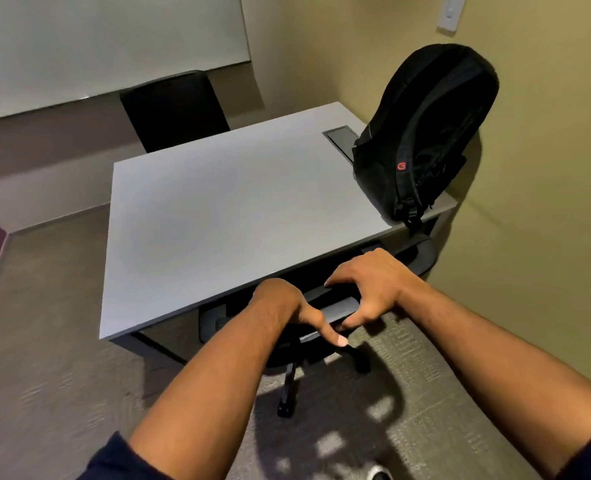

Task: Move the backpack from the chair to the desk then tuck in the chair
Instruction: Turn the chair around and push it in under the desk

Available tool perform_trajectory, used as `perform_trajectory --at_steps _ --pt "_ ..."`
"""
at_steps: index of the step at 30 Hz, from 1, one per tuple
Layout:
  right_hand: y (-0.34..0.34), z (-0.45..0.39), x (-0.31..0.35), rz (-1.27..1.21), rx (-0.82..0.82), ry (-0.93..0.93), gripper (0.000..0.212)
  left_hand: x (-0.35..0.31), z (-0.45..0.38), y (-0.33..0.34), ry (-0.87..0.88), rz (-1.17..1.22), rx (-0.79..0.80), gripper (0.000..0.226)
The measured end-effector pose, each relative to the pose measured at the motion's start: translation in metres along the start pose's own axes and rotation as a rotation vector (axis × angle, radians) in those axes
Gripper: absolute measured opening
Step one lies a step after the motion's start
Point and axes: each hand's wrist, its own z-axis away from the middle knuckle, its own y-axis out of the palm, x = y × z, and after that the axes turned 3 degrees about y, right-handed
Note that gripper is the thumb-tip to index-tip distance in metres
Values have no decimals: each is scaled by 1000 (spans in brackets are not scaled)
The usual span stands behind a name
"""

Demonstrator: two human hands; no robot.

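backpack [425, 133] already up on the desk [217, 209], standing upright at the far right corner, leaning toward the wall [529, 168], base close to the near edge with a strap [412, 221] hanging over it. chair [307, 320] pushed mostly under the desk, back rest at the near edge, one leg and caster [286, 408] showing on the carpet [62, 341].

left hand [280, 303] resting on top of the chair back, fingers curled over the far side, thumb stretched out across the rim. right hand [373, 285] just beside it, fingers spread and bent, tips on or just above the back rest; hard to say whether gripping or only pressing, given the blur and dark upholstery.

risks from here: a hard final shove knocking the chair back or arm rest against the desk edge, jolting the top and tipping the tall backpack off the corner; fingers pinched between chair back and desk edge if left curled over; the caster catching on the carpet and twisting the chair off line.
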Motion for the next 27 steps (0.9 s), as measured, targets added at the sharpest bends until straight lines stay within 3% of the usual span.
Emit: perform_trajectory --at_steps 10,17,27 --pt "-6 -17 6 32 8 44 101 18 -14 -10 104 -85 -105 153" --pt "-9 -41 19 7 26 70 99 47 -25 -16 209 -215 -296 132" --pt "-13 -87 5 -22 7 5 100 57 -39 -48 96 -124 -258 121"
